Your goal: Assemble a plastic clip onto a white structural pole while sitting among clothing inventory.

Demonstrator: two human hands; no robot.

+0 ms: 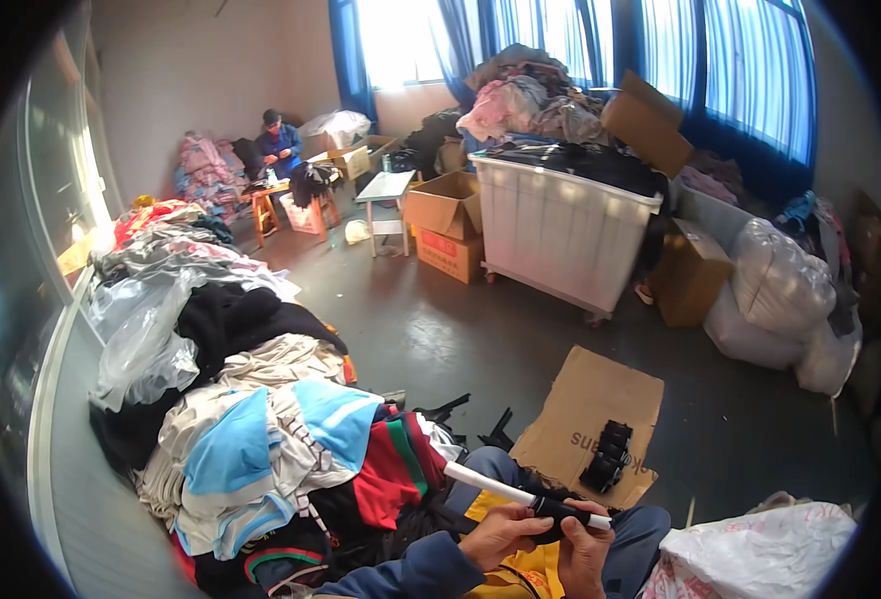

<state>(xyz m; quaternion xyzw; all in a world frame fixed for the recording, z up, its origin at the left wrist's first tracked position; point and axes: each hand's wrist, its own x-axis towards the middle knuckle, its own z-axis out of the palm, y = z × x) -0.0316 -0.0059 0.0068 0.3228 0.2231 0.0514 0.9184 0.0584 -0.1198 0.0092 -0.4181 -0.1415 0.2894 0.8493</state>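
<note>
Over my lap lies a white tube [485, 482], slanting from the upper left down to the right, with a piece of black cloth [557, 511] around its lower part. My left hand [501, 535] is closed on the black cloth, fingers and thumb pinching it. My right hand [585, 555] grips the cloth and tube near the tube's right end. Yellow fabric [535, 574] shows on my lap beneath both hands. Just beyond my knees, several small black bundles [608, 457] rest in a row on a flat cardboard sheet [600, 392].
A heap of clothes [261, 439] fills the left side. At the lower right lies a white plastic sack [760, 549]. Farther off stand a large white wheeled bin [550, 235], cardboard boxes [447, 250] and a small white table [385, 187]. Another person [279, 145] sits at the back.
</note>
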